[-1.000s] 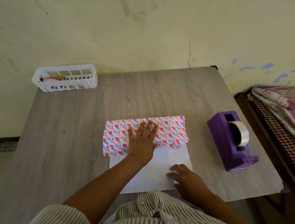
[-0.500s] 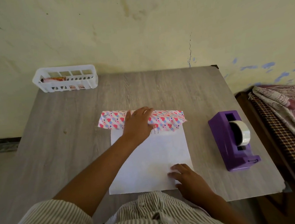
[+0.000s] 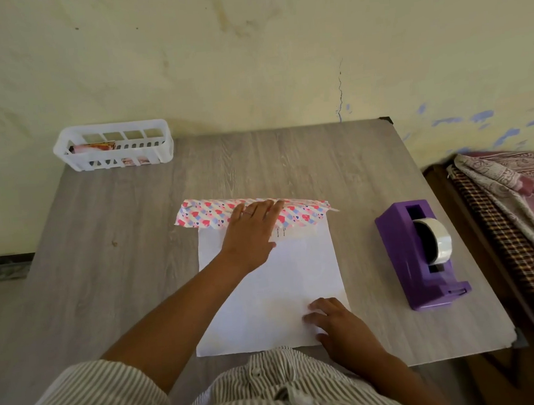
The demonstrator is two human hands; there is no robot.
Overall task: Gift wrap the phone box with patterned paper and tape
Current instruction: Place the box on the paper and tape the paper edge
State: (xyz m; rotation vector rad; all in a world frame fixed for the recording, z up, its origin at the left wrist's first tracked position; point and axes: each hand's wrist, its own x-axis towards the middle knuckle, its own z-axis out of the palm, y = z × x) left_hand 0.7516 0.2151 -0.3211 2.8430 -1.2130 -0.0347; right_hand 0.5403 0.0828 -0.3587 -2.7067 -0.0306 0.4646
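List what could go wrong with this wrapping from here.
1. The patterned heart-print paper is held by the left hand only at its middle; the loose ends may spring back or crease.
2. The right hand pins just one near corner of the sheet's white underside, so it could skew.
3. The purple tape dispenser is out of reach of both busy hands.

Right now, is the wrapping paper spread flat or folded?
Partly folded: the wrapping paper lies white side up, its far patterned edge turned over under the left hand.

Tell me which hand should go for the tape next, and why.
Right, probably. The right hand only rests on the paper near edge, beside the purple tape dispenser. The left hand is pressing the patterned fold across the table.
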